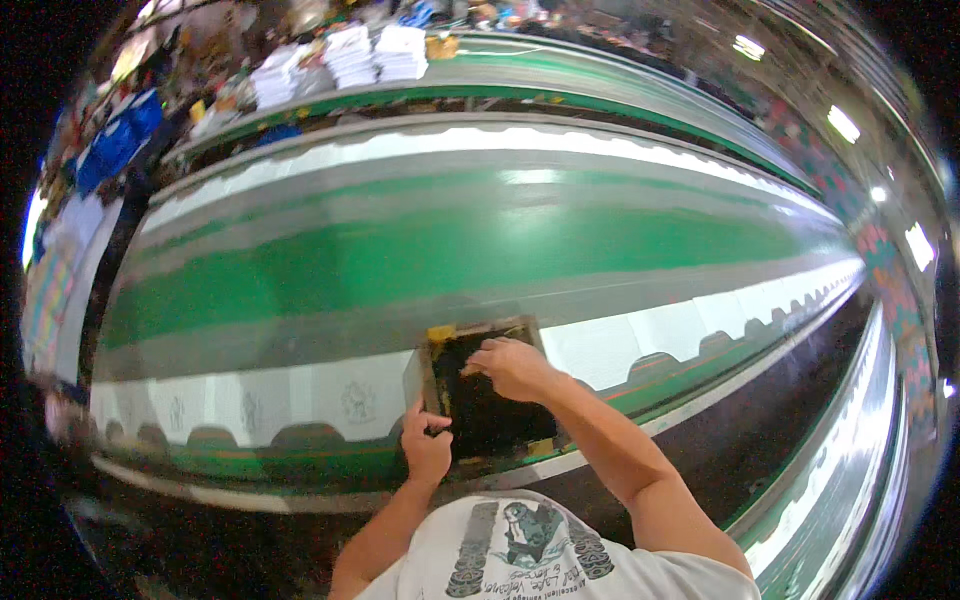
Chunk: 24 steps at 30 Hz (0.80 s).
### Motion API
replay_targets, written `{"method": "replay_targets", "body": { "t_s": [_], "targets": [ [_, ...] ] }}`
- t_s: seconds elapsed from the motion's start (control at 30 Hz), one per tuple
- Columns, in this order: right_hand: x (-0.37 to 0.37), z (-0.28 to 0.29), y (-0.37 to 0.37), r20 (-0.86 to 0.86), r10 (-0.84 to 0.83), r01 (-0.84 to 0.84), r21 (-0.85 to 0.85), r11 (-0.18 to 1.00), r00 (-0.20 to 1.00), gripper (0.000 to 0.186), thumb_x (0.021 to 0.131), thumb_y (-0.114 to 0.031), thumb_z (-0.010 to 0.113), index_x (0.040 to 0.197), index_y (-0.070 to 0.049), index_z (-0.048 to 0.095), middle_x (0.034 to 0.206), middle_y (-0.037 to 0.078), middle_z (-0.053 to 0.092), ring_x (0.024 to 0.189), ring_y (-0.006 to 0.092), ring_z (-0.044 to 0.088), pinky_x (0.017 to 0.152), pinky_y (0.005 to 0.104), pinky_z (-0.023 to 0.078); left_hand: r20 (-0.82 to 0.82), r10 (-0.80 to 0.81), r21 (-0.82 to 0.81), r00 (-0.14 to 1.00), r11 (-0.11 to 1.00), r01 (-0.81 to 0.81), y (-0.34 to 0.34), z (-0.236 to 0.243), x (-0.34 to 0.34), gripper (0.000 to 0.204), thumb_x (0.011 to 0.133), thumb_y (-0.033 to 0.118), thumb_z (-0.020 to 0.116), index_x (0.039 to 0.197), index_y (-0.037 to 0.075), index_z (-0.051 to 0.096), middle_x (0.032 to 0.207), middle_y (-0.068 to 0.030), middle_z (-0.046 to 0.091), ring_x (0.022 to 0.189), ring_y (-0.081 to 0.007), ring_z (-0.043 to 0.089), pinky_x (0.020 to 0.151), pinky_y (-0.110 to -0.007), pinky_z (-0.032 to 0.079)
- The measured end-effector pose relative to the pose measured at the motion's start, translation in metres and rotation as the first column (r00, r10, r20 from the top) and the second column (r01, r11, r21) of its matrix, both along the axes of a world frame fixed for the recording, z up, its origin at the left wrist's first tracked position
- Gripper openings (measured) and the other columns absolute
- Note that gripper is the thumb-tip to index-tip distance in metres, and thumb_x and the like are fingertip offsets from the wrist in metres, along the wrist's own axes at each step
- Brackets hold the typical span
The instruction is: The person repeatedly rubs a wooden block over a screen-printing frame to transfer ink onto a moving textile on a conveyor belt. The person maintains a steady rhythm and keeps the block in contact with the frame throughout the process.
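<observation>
A screen-printing frame with a dark inner surface and yellowish tape at its corners lies over the row of white fabric pieces at the near edge of the long green table. My left hand is closed on the frame's left edge, with the index finger stretched along it. Over the upper part of the dark screen, my right hand is closed with its fingertips together; what it holds, if anything, is hidden. Left of the frame, a white piece carries a dark printed figure. White pieces on the right look plain.
The long green table has another white row along its far side. Beyond it stand stacks of white cloth on a second table. Blue bins stand at the far left. Another long table runs at the right.
</observation>
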State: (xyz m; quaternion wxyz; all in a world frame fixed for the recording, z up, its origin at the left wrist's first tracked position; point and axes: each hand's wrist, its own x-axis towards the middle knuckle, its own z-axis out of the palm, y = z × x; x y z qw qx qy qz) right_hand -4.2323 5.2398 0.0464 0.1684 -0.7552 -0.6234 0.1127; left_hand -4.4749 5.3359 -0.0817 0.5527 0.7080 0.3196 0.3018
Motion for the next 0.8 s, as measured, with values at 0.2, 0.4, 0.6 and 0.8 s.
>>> {"method": "replay_targets", "body": {
  "t_s": [0.2, 0.4, 0.6, 0.8],
  "targets": [
    [0.012, -0.019, 0.018, 0.052, -0.088, 0.088, 0.010, 0.996, 0.995, 0.054, 0.085, -0.001, 0.070, 0.136, -0.016, 0.079, 0.136, 0.015, 0.076, 0.129, 0.0374, 0.072, 0.110, 0.0513, 0.059, 0.055, -0.007, -0.013, 0.998, 1.000, 0.008, 0.006, -0.022, 0.006, 0.024, 0.072, -0.007, 0.075, 0.092, 0.006, 0.075, 0.166, -0.0313, 0.056, 0.151, -0.0437, 0.057, 0.126, -0.045, 0.043],
    [0.003, -0.017, 0.017, 0.078, -0.070, 0.073, -0.033, 0.997, 0.994, 0.053, 0.083, 0.000, 0.072, 0.131, -0.019, 0.081, 0.120, 0.016, 0.078, 0.117, 0.0413, 0.075, 0.099, 0.0545, 0.060, 0.031, -0.006, 0.035, 0.999, 0.999, 0.005, 0.003, -0.002, 0.006, 0.023, 0.072, -0.008, 0.073, 0.091, 0.006, 0.072, 0.169, -0.0326, 0.053, 0.157, -0.0448, 0.051, 0.132, -0.052, 0.035],
    [-0.026, -0.013, -0.011, 0.041, 0.011, -0.010, -0.030, 0.999, 0.999, 0.041, 0.085, -0.002, 0.073, 0.121, -0.018, 0.083, 0.108, 0.014, 0.077, 0.105, 0.0411, 0.076, 0.090, 0.0563, 0.059, -0.033, -0.020, -0.091, 0.999, 0.996, 0.016, 0.005, 0.003, 0.004, 0.025, 0.076, -0.010, 0.073, 0.097, 0.004, 0.071, 0.170, -0.0336, 0.050, 0.163, -0.0463, 0.043, 0.134, -0.056, 0.030],
    [-0.088, -0.006, -0.065, 0.022, 0.008, -0.006, -0.107, 0.994, 1.000, 0.045, 0.091, -0.006, 0.073, 0.133, -0.020, 0.078, 0.121, 0.010, 0.074, 0.117, 0.0340, 0.070, 0.100, 0.0510, 0.054, 0.005, -0.036, -0.032, 0.999, 0.999, 0.036, -0.001, 0.017, -0.003, 0.028, 0.080, -0.007, 0.074, 0.107, 0.002, 0.073, 0.168, -0.0320, 0.053, 0.162, -0.0449, 0.044, 0.133, -0.056, 0.032]
  ]
}}
